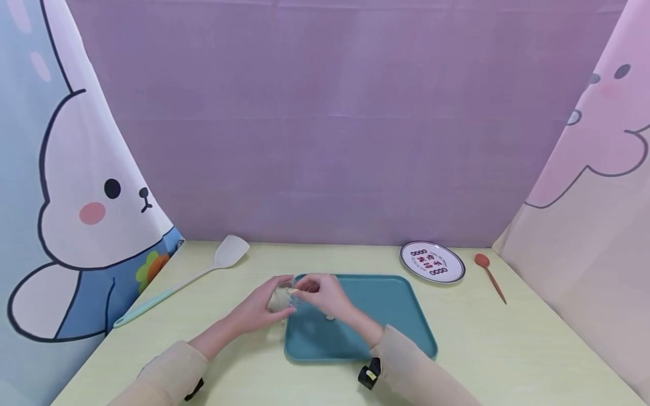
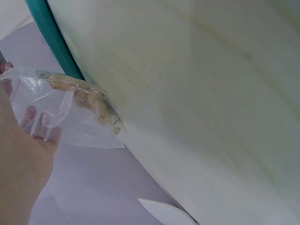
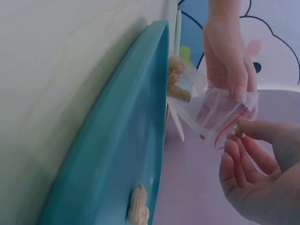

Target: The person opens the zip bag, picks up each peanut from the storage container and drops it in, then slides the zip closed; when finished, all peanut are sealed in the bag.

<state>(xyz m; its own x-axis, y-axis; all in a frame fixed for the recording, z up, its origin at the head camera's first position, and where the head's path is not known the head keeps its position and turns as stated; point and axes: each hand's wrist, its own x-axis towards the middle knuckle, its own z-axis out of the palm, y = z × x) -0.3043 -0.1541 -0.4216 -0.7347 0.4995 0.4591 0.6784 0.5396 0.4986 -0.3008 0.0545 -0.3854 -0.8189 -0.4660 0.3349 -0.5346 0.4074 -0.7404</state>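
A clear zip bag with a red seal line holds several unshelled peanuts in its bottom end. My left hand grips the bag beside the left edge of the teal tray, its fingers behind the plastic in the left wrist view. At the bag's mouth, my right hand pinches a small peanut between thumb and fingers, which mostly cover it. Another peanut lies on the tray, partly hidden by the right hand in the head view.
A white spatula with a mint handle lies to the left on the pale table. Behind the tray on the right are a round printed plate and a red-brown spoon. A purple cloth hangs along the back edge.
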